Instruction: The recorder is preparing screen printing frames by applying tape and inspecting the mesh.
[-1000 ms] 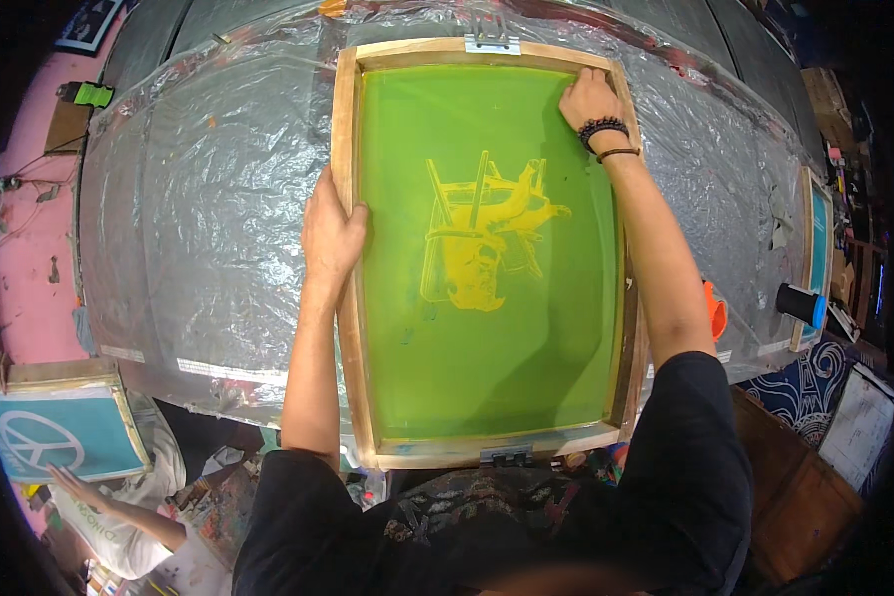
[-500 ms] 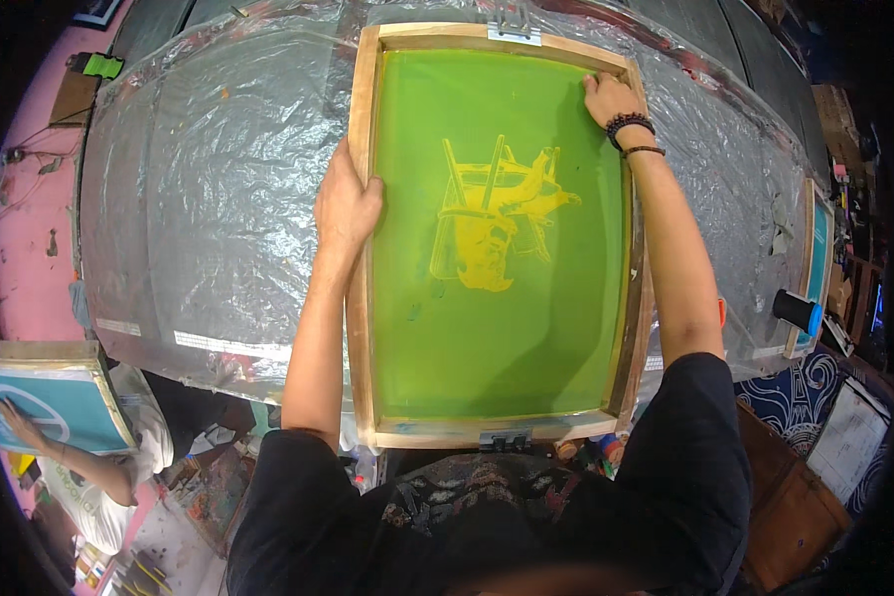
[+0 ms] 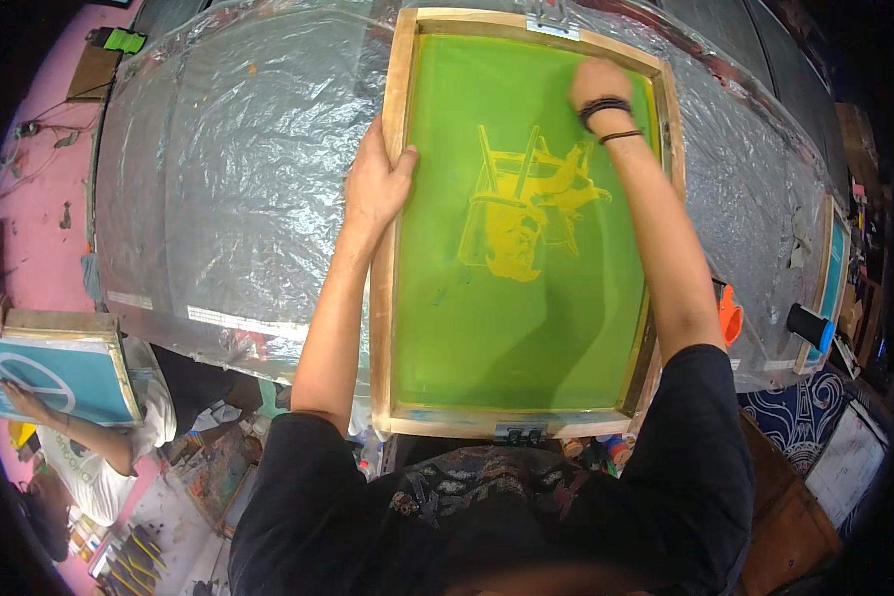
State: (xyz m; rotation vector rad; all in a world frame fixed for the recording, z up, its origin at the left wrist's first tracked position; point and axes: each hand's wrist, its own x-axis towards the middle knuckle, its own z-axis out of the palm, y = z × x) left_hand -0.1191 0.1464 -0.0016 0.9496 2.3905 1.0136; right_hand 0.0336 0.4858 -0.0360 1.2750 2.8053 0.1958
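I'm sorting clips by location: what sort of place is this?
Probably a screen-printing workshop: a wood-framed green screen bearing a yellow design, a plastic-covered table, and a teal framed panel at the left.

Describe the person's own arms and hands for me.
Both arms wear loose black short sleeves and are uncovered below them. The left hand has no glove and nothing on its wrist. Above the right hand, also gloveless, sit a thick dark bracelet and a thinner dark band.

mesh (image 3: 487,333): green | print (image 3: 512,233): yellow | frame (image 3: 383,318): tan | cloth (image 3: 800,409): navy, white swirls
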